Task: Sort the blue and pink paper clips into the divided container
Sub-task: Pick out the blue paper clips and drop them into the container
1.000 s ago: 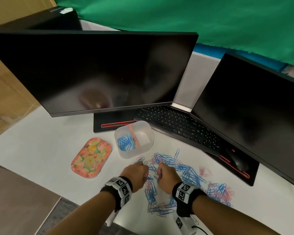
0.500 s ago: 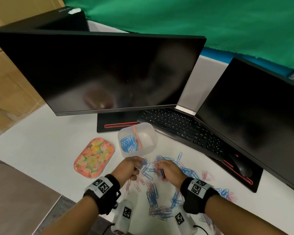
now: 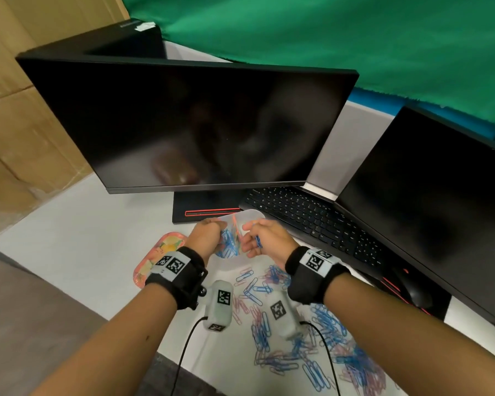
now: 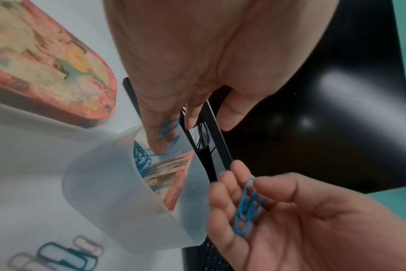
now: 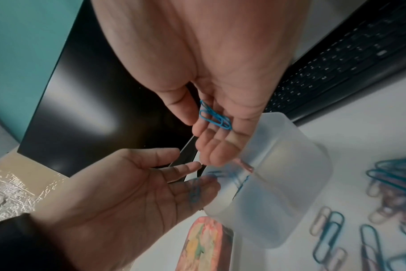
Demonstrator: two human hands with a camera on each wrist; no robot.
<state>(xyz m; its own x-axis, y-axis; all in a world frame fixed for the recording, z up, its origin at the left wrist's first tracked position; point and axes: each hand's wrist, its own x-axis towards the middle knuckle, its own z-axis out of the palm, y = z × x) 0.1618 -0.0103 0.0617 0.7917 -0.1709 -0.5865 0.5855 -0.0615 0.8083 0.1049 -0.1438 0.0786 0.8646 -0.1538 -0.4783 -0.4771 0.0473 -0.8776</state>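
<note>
Both hands are held over the translucent divided container (image 3: 252,214), which stands on the white table (image 3: 97,244) in front of the left monitor (image 3: 189,124) and beside the keyboard (image 3: 306,215). In the head view the hands cover most of the container; only its far rim and near wall show, with the pink divider (image 3: 235,224) and a mass of blue clips (image 3: 229,244) visible between the wrists. Which compartment lies under each hand cannot be told with certainty.

The left hand (image 4: 181,73) points its fingers down into the container's blue side; a blue clip (image 4: 168,126) lies against the fingertips, blurred, and whether it is pinched or already released cannot be told. The right hand (image 5: 211,82) is relaxed, palm up, fingers only slightly bent, with two or three blue paper clips (image 5: 213,115) resting loose on the fingers near the thumb.

The container is frosted plastic with rounded corners; its walls blur the contents in both wrist views. Its right compartment is hidden.

Loose blue and pink clips (image 3: 297,338) lie scattered on the table nearer the person, partly covered by the forearms and wrist cameras. A floral tray (image 3: 157,252) sits left of the container, half hidden by the left wrist. A second monitor (image 3: 429,210) is cut off at right.
</note>
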